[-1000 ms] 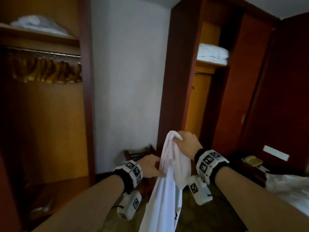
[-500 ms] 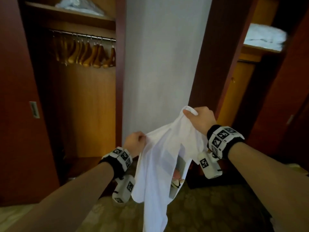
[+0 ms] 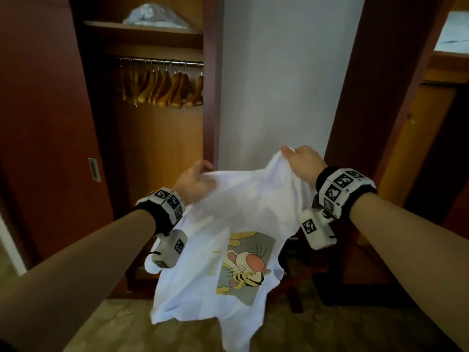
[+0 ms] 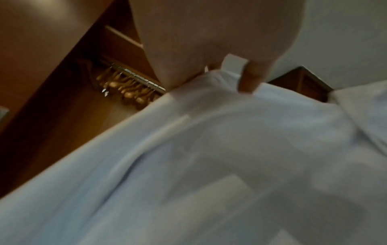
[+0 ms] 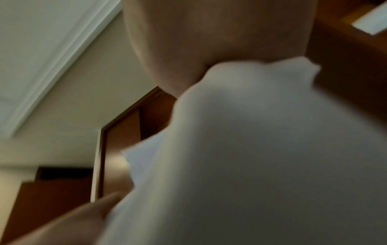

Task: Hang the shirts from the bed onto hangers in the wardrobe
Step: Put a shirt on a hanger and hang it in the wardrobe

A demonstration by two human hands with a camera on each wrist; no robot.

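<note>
Both hands are grasping the same garment: the left hand (image 3: 194, 179) has its fingers curled over a bunch of soft cloth at one upper corner, and the right hand (image 3: 303, 162) pinches the other upper corner a little higher, so the white shirt (image 3: 228, 250) is stretched between them and hangs down in front of the person, clear of the floor. The fabric is thin and limp, creased where it is gathered, with a grey printed panel showing a cartoon tiger in orange, yellow and pink on the lower half. From the left wrist view the cloth (image 4: 209, 165) fills most of the frame under the fingertips (image 4: 248, 79); the right wrist view is blurred, showing pale fabric (image 5: 261, 149) bunched under the hand (image 5: 220, 41). Each wrist wears a black band with white marker blocks. Beyond the hands stands the open wardrobe (image 3: 157, 148), of reddish-brown wood with a lighter orange interior. Inside, a metal rail (image 3: 162, 60) carries a row of curved wooden hangers (image 3: 165, 90), bunched together. On the shelf (image 3: 142, 27) above the rail lies a clear plastic-wrapped bundle (image 3: 154, 15). A plain white wall (image 3: 279, 85) rises to the right of the wardrobe, and patterned carpet (image 3: 121, 326) covers the floor.
</note>
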